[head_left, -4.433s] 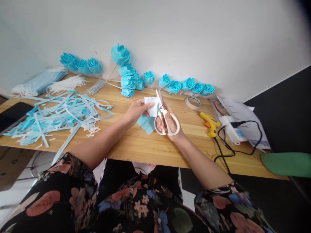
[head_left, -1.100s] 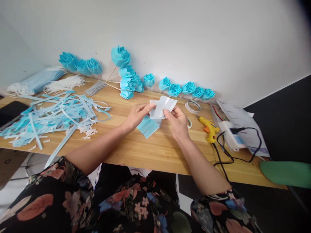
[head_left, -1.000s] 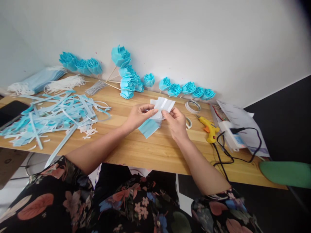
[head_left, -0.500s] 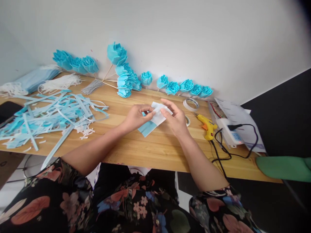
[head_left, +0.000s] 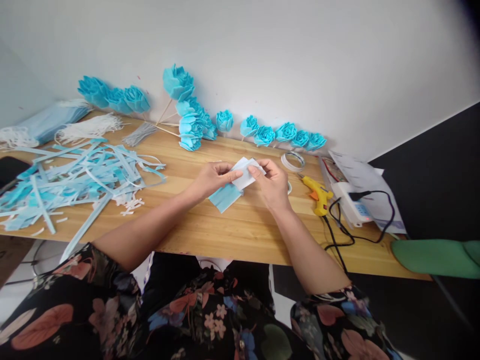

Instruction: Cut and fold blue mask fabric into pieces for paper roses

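Above the middle of the wooden table (head_left: 210, 230), my left hand (head_left: 213, 184) pinches the left side of a white fabric piece (head_left: 244, 176) between thumb and fingers. My right hand (head_left: 275, 185) grips the same piece from the right, its thumb pressed on the top face. A light blue fabric piece (head_left: 225, 198) shows just below the left fingertips; I cannot tell whether it is held or lies on the wood. The yellow glue gun (head_left: 318, 194) lies to the right of my right hand, beside a roll of tape (head_left: 293, 161).
Blue fabric flowers (head_left: 264, 135) on sticks lean along the wall. Cut strips (head_left: 86, 175) are heaped at left, near flat masks (head_left: 54, 122), white cords (head_left: 90, 127), grey wires (head_left: 140, 134) and a phone (head_left: 13, 172). A power strip (head_left: 352, 205) with black cables lies right, near a green object (head_left: 431, 257).
My right fingers have closed in behind the white piece, where they were raised and spread before. The white piece now lies flatter between both hands, and the view has shifted slightly.
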Demonstrator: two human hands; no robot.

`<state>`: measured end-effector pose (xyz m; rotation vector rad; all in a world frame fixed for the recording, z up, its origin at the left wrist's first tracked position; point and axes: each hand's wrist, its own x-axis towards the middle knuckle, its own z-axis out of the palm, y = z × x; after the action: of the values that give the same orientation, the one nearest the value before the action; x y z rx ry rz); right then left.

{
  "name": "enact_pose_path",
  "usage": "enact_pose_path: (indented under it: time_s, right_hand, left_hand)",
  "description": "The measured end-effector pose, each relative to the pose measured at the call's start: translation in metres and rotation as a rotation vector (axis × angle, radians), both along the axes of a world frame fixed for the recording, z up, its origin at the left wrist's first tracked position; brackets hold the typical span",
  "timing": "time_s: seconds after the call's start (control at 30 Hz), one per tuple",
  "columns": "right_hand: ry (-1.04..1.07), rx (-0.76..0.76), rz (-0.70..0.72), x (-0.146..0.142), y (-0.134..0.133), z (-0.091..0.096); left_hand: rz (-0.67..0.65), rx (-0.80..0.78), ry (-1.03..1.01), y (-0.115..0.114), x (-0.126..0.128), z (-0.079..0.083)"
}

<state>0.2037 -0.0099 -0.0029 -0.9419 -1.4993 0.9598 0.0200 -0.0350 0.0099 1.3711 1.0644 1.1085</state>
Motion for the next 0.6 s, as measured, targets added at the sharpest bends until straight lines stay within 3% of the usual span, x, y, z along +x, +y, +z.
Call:
enact_pose_path:
  time_s: [0.17, 0.37, 0.6]
  right_hand:
    - [-0.048, -0.004, 0.018, 0.001, 0.001, 0.0]
    - [-0.156, 0.048, 0.094, 0.004, 0.001, 0.007]
    - [-0.282, 0.118, -0.049, 0.004, -0.004, 0.011]
  left_hand:
    - [0.097, 0.04, 0.05, -0.003, -0.002, 0.002]
    - [0.106, 0.154, 0.159, -0.002, -0.004, 0.0]
    - [0.111, 0.207, 0.22, -0.002, -0.003, 0.002]
